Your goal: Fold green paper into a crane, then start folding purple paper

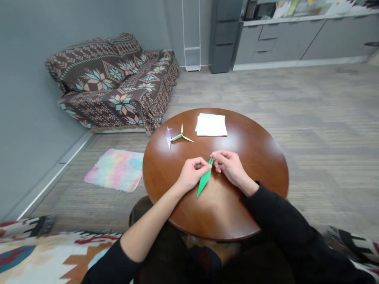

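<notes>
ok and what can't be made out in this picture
Head view throughout:
Green folded paper: part near its upper end, hidden by the left hand.
Right hand: whether it pinches the paper's tip, too small to tell.
Lower sheets: mostly covered by the white sheet.
Countertop items: blurred, some cut by the top edge.

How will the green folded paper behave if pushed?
The green folded paper is likely light and fairly stiff lengthwise, being a slim fold. Its split upper end, near the right hand, may splay or crease easily. Flat-looking sides suggest sliding, not rolling.
</notes>
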The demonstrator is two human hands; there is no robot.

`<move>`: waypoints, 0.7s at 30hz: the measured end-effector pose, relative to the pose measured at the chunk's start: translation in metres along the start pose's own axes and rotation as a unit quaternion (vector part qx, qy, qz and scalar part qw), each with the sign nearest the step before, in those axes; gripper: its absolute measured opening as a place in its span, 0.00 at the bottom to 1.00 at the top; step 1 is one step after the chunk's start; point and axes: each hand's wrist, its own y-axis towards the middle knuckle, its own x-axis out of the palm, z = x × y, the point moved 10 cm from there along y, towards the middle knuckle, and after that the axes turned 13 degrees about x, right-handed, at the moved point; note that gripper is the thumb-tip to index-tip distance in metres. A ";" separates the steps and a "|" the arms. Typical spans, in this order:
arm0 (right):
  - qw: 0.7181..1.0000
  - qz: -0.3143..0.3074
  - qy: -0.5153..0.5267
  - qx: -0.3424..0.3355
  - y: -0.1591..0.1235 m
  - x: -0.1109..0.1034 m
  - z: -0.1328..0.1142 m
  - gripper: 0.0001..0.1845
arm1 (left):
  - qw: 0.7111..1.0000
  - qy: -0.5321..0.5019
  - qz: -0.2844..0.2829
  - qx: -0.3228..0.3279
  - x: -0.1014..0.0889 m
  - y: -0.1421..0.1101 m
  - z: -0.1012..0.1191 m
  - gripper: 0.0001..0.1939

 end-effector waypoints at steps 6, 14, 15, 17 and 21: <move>0.998 -0.047 -0.045 0.019 -0.008 0.016 0.003 0.14 | 1.000 0.002 0.011 0.006 -0.003 0.000 0.000 0.18; 0.999 -0.027 -0.016 0.012 -0.005 0.014 0.003 0.13 | 1.000 0.007 0.004 0.000 -0.002 0.001 0.000 0.18; 1.000 -0.017 -0.008 0.006 -0.003 0.010 0.001 0.13 | 1.000 0.008 0.002 -0.002 -0.001 0.001 -0.001 0.18; 1.000 0.014 0.013 -0.011 0.001 -0.002 -0.005 0.14 | 1.000 0.009 -0.006 -0.009 0.000 -0.001 -0.003 0.18; 0.998 0.049 0.026 -0.033 0.003 -0.016 -0.011 0.16 | 1.000 0.004 -0.011 -0.010 0.002 -0.002 -0.004 0.19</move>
